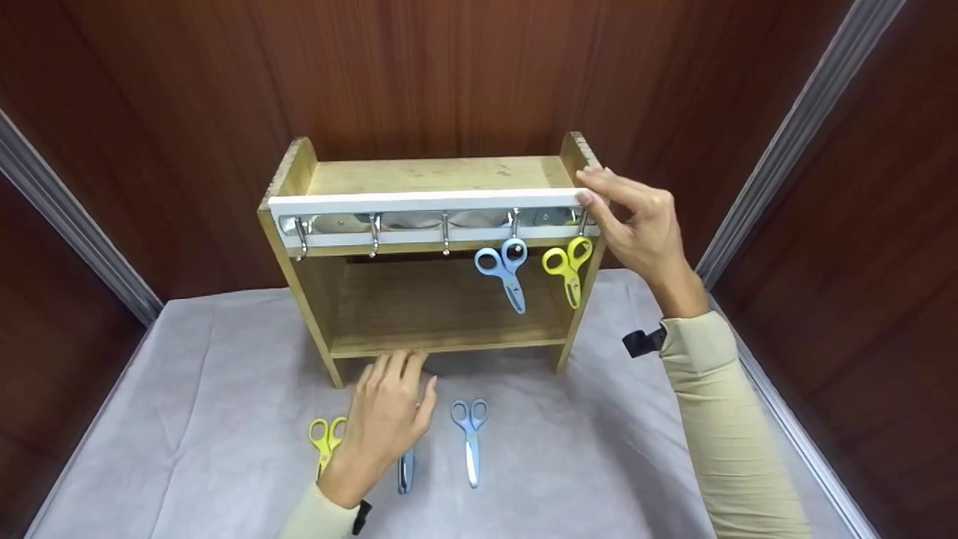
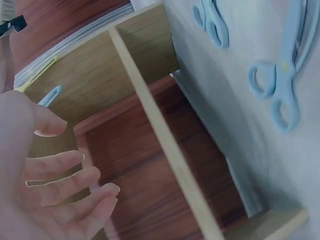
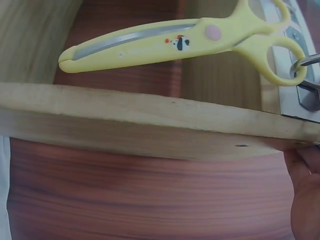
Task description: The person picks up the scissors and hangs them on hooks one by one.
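My right hand [image 1: 644, 228] grips the top right corner of a wooden shelf [image 1: 449, 347], thumb at the front of its white hook rail [image 1: 419, 201] and fingers over the top. Yellow scissors [image 1: 571, 273] hang from the rightmost hook by one handle loop. Blue scissors [image 1: 512, 288] hang on the hook beside them. Low in front of the shelf, my left hand [image 1: 385, 408] hovers with loosely bent fingers and holds nothing. Below it lie yellow scissors [image 1: 323, 445] and partly hidden blue scissors [image 1: 406, 473]. Another blue pair [image 1: 471, 442] lies to the right.
Three hooks on the rail's left side, including the leftmost hook [image 1: 301, 238], carry nothing. The shelf stands on a grey-white cloth [image 1: 224, 374]. Reddish-brown wood panels [image 1: 449, 75] rise behind and at both sides, with metal strips [image 1: 801, 135] at the corners.
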Tool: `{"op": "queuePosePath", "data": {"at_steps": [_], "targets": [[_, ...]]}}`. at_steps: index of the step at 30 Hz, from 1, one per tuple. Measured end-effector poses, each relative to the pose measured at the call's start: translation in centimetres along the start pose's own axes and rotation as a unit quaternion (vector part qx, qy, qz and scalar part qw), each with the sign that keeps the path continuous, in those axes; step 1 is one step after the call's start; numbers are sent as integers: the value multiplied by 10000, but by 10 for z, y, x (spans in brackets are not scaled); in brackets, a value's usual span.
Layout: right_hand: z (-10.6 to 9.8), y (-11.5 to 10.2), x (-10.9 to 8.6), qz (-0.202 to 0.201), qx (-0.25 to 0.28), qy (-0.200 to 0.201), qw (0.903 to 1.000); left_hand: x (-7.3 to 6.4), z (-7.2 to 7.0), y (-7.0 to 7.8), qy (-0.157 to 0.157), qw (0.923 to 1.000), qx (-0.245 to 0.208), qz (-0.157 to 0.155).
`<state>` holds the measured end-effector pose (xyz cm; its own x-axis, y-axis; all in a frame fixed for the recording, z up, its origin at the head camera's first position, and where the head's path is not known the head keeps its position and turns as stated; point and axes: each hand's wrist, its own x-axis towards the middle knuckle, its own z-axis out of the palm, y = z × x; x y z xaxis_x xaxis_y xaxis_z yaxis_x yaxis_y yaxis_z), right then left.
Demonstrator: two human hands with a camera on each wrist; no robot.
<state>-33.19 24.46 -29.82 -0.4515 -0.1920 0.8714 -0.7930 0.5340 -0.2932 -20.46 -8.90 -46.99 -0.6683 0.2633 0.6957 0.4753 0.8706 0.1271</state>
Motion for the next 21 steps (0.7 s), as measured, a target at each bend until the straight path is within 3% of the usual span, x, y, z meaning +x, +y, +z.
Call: {"op": "queuePosePath", "data": {"at_steps": [5,11,21], "targets": [[1,-1,0,28,50,31,10000,-7,17,9,-176,9996,-68,-191],[2,-1,-1,178,121,110,9997,-19,40,24,-603,9973,44,-426],[6,-2,-2,304,314,190,9989,-41,66,48,-1266,9867,-24,-1015]]}}
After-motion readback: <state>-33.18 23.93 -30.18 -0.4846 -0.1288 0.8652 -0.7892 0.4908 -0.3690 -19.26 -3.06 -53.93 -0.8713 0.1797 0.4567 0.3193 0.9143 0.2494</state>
